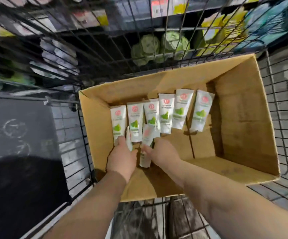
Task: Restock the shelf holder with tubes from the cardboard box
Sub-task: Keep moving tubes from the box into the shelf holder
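An open cardboard box (pixel 243 118) sits in a wire cart. Several white tubes (pixel 182 109) with a green leaf and red logo lie in a row across its bottom. My left hand (pixel 122 157) is inside the box at the row's left end, fingers closed around a tube (pixel 129 140) seen edge-on. My right hand (pixel 163 152) is beside it, gripping another white tube (pixel 147 144) that is lifted and tilted, its cap end pointing toward me. The shelf holder is not in view.
The black wire cart (pixel 281 107) surrounds the box on all sides. Beyond its far wall, store shelves (pixel 160 47) hold green and yellow packages. A dark panel (pixel 19 128) with chalk marks lies to the left.
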Motion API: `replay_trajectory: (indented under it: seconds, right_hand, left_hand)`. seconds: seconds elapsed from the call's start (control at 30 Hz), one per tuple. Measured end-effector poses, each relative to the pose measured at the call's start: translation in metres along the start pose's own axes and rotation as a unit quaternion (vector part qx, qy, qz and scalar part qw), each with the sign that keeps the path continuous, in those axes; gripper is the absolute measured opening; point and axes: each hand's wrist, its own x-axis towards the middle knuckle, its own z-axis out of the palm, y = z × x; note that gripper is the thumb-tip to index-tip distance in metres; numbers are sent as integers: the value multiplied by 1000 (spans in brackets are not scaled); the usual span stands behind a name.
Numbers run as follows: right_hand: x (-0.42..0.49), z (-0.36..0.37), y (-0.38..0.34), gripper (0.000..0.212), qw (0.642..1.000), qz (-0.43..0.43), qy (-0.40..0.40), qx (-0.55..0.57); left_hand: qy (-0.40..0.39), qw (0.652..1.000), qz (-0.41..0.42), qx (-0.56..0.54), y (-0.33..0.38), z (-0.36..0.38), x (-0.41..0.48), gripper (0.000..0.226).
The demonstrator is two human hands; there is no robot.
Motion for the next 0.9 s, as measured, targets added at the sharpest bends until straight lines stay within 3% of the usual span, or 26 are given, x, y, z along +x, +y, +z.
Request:
replay_trajectory:
  seconds: [0.37, 0.53, 0.9]
  right_hand:
    - [-54, -60, 7, 35, 995, -82, 6, 50]
    - [-109, -113, -14, 43, 992, -116, 23, 38]
    - [-245, -199, -81, 32, 950, -293, 65, 82]
  left_hand:
    - [-14, 991, 1, -131, 13, -45, -37, 43]
    - [30, 986, 30, -161, 45, -93, -90, 34]
    - [162, 933, 89, -309, 83, -199, -215, 38]
